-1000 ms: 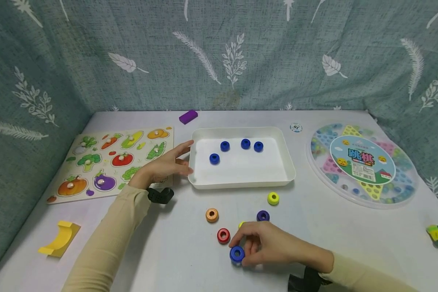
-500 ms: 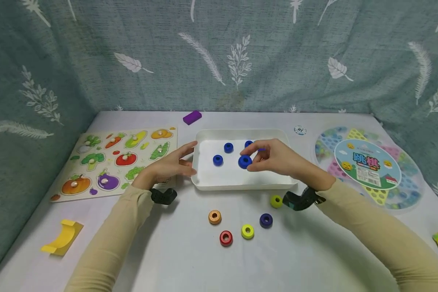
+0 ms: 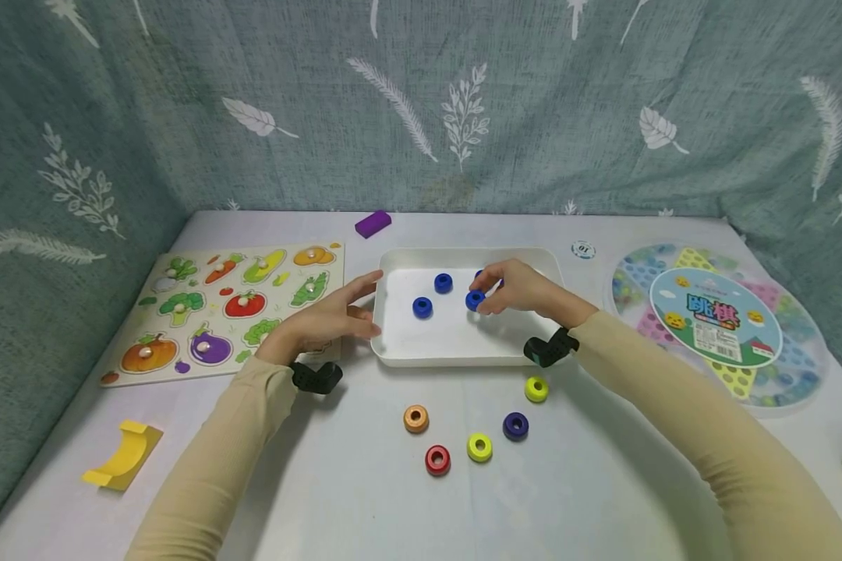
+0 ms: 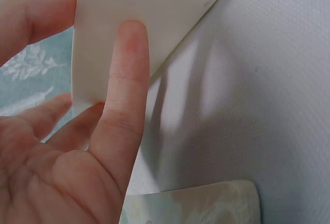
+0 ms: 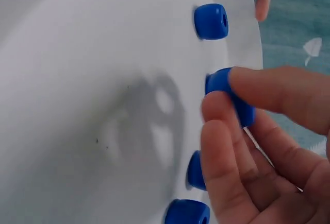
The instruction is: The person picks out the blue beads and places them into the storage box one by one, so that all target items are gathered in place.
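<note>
A white tray [image 3: 463,360] sits mid-table with blue rings in it [image 3: 422,307] [image 3: 443,283]. My right hand [image 3: 480,296] reaches into the tray and pinches another blue ring [image 3: 474,300] between thumb and fingers, low over the tray floor [image 5: 103,80]. In the right wrist view this ring [image 5: 232,95] sits in the fingertips, with three other blue rings [image 5: 211,21] around it. My left hand [image 3: 365,308] lies against the tray's left wall with straight fingers [image 4: 126,80] touching it.
Loose rings lie in front of the tray: orange [image 3: 415,418], red [image 3: 438,460], yellow-green [image 3: 479,447], purple [image 3: 515,425], yellow-green [image 3: 536,389]. A vegetable puzzle [image 3: 231,304] lies left, a round game box [image 3: 716,319] right, a purple block [image 3: 373,224] behind, a yellow curved piece [image 3: 122,456] front left.
My right hand lifted a blue ring from the table's front, carried it over the tray and has lowered it inside. The left hand stayed against the tray.
</note>
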A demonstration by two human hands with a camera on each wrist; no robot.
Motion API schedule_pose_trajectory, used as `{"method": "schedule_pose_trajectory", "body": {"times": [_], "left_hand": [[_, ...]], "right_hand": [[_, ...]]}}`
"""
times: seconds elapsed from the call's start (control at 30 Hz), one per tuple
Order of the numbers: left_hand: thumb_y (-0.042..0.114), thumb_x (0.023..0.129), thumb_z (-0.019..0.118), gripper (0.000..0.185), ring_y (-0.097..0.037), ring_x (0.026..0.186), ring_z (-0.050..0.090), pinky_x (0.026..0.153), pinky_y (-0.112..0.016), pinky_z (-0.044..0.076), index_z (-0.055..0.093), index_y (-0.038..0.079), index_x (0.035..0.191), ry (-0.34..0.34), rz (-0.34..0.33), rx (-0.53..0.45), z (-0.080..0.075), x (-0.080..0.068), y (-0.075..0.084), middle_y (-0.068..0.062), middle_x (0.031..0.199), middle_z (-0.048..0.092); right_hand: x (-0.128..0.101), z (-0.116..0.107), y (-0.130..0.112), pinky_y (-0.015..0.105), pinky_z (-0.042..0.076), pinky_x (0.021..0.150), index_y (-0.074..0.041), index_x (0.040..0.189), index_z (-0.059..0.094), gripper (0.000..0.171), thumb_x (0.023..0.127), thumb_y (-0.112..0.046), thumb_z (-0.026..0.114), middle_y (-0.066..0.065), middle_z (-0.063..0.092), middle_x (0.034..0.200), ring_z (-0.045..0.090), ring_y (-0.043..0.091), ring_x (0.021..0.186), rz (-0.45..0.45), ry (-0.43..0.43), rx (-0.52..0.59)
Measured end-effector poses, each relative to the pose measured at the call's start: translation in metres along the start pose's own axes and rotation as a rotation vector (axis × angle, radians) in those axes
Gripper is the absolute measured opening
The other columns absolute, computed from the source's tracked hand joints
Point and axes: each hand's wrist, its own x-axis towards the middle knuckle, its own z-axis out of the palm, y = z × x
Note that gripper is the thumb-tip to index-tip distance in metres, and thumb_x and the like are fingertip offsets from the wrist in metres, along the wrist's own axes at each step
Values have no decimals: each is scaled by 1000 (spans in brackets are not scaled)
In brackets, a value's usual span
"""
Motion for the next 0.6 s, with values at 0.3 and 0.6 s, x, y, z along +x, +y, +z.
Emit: {"method": "schedule_pose_trajectory", "body": {"times": [0.3, 0.6], "left_hand": [[5, 81, 69, 97, -28, 112, 45, 95, -40, 36, 8, 22, 154, 4, -16, 7, -1, 0, 0, -10, 157, 10], [5, 81, 69, 97, -28, 111, 44, 95, -39, 36, 8, 22, 153, 4, -13, 0, -1, 1, -1, -9, 157, 10]], "right_hand": [[7, 1, -1, 30, 51, 72, 7, 114, 60, 35, 80, 1, 69, 19, 59, 107, 57, 16, 74, 45, -47, -25], [9, 1, 2, 27, 50, 68, 7, 111, 61, 33, 79, 4, 70, 14, 58, 95, 55, 15, 71, 74, -53, -65]]}}
